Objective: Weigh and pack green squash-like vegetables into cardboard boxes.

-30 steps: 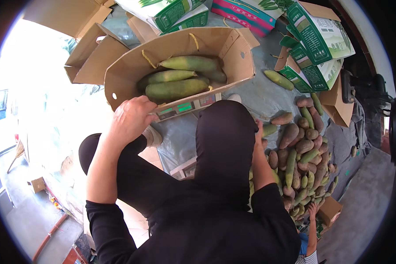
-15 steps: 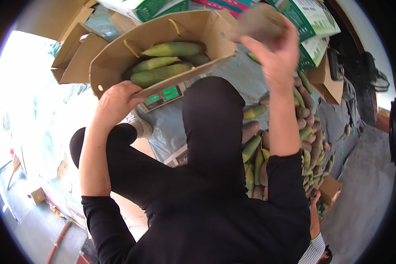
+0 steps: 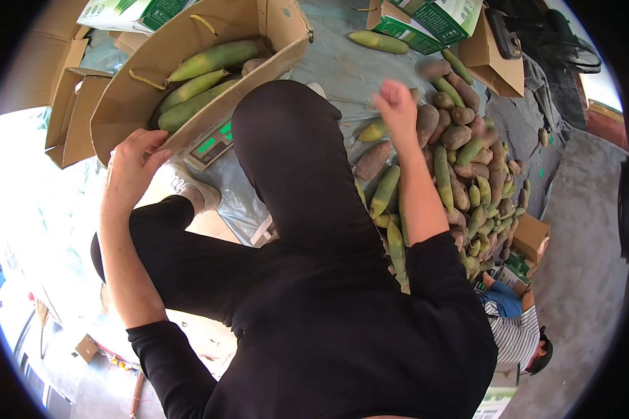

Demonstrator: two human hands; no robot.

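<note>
Honestly, I worry the cardboard box [image 3: 129, 112], tilted on the green-lit scale [image 3: 213, 143], could slide off, since my left hand [image 3: 134, 171] only curls its fingers over the near rim. It holds about 4 long green-yellow gourds [image 3: 213, 61]. My right hand [image 3: 397, 105], empty with fingers loosely bent, hangs above the gourd pile [image 3: 461, 167].

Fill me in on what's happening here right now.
A person in black crouches over a tarp. Their left hand grips the rim of an open cardboard box that holds long green mangoes and sits on a scale. Their right hand is raised, blurred, over a big pile of green and brownish mangoes; whether it holds anything is unclear. Another person in a striped shirt sits beside the pile.
</note>
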